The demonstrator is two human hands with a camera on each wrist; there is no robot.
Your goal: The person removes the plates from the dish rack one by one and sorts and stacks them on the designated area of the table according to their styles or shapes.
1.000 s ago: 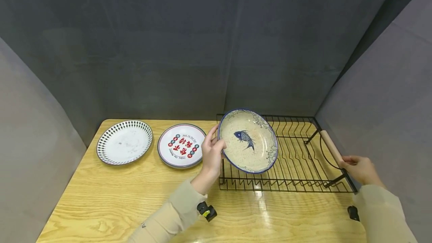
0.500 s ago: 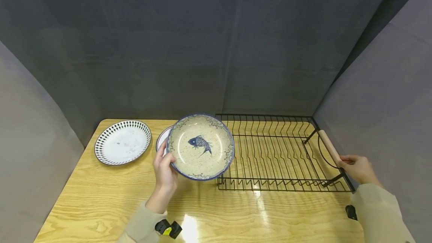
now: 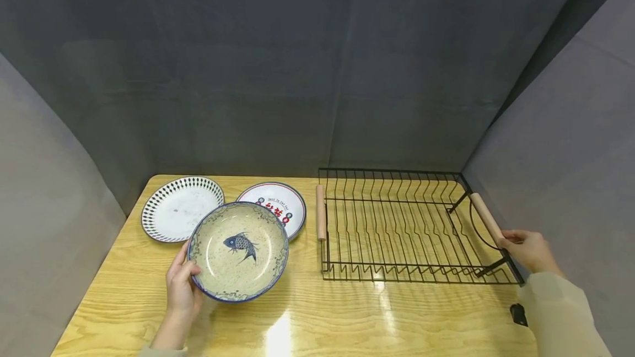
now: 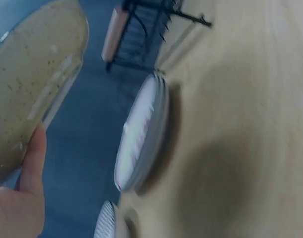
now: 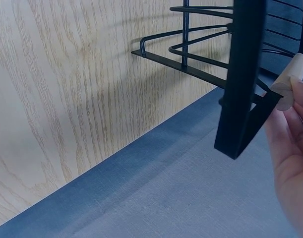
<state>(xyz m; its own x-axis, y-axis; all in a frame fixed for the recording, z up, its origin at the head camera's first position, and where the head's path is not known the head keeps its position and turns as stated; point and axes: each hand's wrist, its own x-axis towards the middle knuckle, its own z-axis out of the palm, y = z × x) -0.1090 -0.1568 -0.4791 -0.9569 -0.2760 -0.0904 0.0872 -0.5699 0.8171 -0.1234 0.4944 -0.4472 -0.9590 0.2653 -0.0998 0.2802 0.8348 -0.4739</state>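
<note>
Your left hand (image 3: 182,290) has the fish bowl (image 3: 238,251) by its near-left rim, fingers (image 3: 179,264) curled over the edge and pinching it, low in the lower left of the head view, just off the bench (image 3: 347,318) or barely touching it; I cannot tell which. It sits in front of the diamond-rim plate (image 3: 181,208) and the red-lettered plate (image 3: 273,205), its far rim overlapping both in the picture. By my reading, you're at the setting-down step: the next move calls for easing the bowl flat onto bare wood, keeping its rim off those two plates, then letting the fingers slip free. The bowl is a deep, speckled cream dish with a blue scalloped border and a blue fish painted in the well; the left wrist view shows its pale speckled underside (image 4: 32,79) tilted above the thumb. Over at the right edge, your right hand (image 3: 528,248) wraps the near end of the wooden handle (image 3: 486,216) of the black wire dish rack (image 3: 397,225), fingers closed round it, steadying the rack, which has no dishes in its slots.
</note>
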